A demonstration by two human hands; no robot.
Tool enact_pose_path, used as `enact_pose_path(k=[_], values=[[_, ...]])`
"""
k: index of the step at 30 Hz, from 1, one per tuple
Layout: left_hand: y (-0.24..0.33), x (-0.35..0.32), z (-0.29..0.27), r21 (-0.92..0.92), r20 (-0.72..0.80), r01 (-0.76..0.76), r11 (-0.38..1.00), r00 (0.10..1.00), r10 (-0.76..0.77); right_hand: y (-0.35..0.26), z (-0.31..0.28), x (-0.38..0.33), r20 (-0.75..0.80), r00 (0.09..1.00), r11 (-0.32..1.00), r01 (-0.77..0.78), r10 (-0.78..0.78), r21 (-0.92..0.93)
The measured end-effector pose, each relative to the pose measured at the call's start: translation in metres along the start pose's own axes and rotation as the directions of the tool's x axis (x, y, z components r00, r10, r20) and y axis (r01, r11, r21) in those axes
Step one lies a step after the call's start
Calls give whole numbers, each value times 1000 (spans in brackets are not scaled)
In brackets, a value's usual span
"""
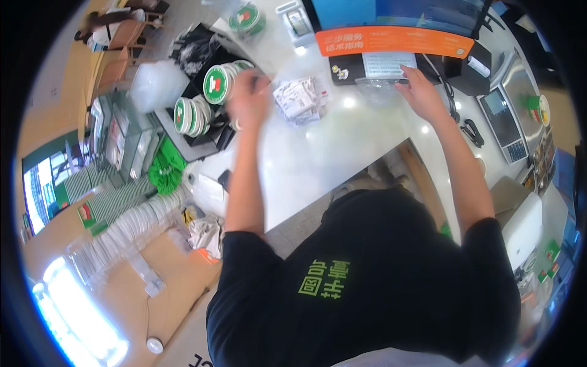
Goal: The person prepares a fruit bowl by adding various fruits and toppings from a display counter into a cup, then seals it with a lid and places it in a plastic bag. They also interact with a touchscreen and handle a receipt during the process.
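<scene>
My left hand [249,98], smeared by motion, is beside a stack of round green-and-white lids [218,84] in a black holder. Its fingers cannot be made out, nor whether anything is in them. A second stack of such lids [186,116] stands nearer. My right hand [422,93] reaches over the white counter [342,153] with fingers apart. Close to its fingertips lies a clear plastic piece [378,90], perhaps a lid or cup; whether they touch I cannot tell. Between my hands lies a pile of printed paper slips [299,100].
Ahead stands a screen [397,18] with an orange strip [394,43] below it. A green-and-white tub [247,19] sits at the far left. On the right are a card terminal [504,122] and a paper cup [538,110]. Stacked white lids [131,229] line the left.
</scene>
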State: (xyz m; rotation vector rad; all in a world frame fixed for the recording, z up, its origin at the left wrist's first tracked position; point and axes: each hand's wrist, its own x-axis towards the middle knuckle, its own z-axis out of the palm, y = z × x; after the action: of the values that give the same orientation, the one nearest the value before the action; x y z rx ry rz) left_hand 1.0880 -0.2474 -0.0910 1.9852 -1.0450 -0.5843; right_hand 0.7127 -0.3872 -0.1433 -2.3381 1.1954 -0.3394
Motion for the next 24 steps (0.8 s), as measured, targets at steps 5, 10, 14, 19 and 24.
enact_pose_path(k=[5,10,14,19,24], values=[[-94,81,-121,577,284,-198,793,958,32,-25,-36,-77,-32,989,962,-135,147,237],[-84,113,-111,617,460,-173,767,871,-174,-6,-65,-177,-2,964,957,-263,265,126],[-87,113,-146,395,405,-248,885,911,75,29,-65,-263,-175,881,892,-405,439,202],[94,-35,-61,75,218,-248,966,949,227,65,-69,-343,-238,475,491,-529,847,692],[161,-207,231,-208,828,-170,963,494,266,158,-36,-354,-22,400,165,-326,916,931]])
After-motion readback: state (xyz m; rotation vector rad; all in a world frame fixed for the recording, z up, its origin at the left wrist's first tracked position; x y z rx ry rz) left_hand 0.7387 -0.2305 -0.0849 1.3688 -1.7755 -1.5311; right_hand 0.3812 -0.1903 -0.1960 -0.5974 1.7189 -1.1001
